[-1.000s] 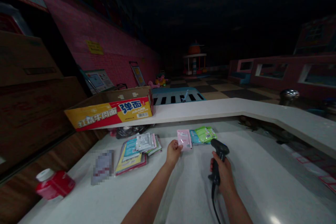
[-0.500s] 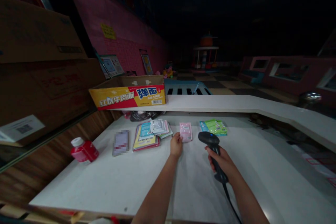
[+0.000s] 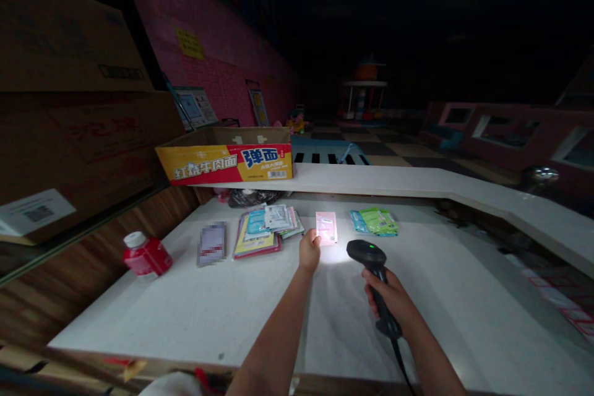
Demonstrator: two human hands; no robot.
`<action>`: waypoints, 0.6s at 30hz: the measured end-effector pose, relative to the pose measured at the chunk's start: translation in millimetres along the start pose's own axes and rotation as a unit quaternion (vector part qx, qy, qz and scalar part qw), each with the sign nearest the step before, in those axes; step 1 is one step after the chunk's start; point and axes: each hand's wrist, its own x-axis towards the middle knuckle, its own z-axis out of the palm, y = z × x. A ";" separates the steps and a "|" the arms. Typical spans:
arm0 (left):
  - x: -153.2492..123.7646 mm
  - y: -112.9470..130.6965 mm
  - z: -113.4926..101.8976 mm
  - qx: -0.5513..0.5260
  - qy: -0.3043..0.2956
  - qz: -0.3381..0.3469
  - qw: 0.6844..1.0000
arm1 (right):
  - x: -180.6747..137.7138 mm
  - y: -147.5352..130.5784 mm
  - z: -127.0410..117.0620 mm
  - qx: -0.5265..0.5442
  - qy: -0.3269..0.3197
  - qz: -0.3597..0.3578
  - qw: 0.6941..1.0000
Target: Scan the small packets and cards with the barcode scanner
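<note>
My left hand (image 3: 309, 251) pinches the lower left edge of a small pink packet (image 3: 327, 228) on the white counter (image 3: 185, 315). Bright light falls over the packet and the counter around it. In my right hand (image 3: 393, 298) is a black corded barcode scanner (image 3: 378, 278), its head tilted toward the packet and a green lamp lit on top. Left of the packet lies a stack of flat packets (image 3: 257, 235) in yellow, blue and white. Green and blue packets (image 3: 375, 221) lie to the right, beyond the scanner.
A red bottle with a white cap (image 3: 147, 257) lies tilted at the left, near a blurred-out flat item (image 3: 212, 244). An open yellow and red carton (image 3: 227, 161) sits on the raised ledge (image 3: 371, 178). Large cardboard boxes (image 3: 83, 130) are stacked at far left.
The scanner's lamp has turned from blue to green, and its light now shines on the pink packet. The scanner head sits slightly lower. My left hand still holds the packet's edge.
</note>
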 end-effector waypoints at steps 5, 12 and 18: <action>0.0 -6.4 3.6 -0.074 -0.018 0.005 0.997 | 8.7 5.4 -1.4 0.007 0.003 -0.003 1.000; -0.2 -7.6 4.9 -0.104 -0.030 -0.012 0.994 | 46.7 8.1 -15.4 0.067 0.030 -0.018 0.997; -1.0 -5.9 3.6 -0.106 -0.029 -0.017 0.994 | 66.6 20.5 -28.0 0.130 0.032 -0.036 0.990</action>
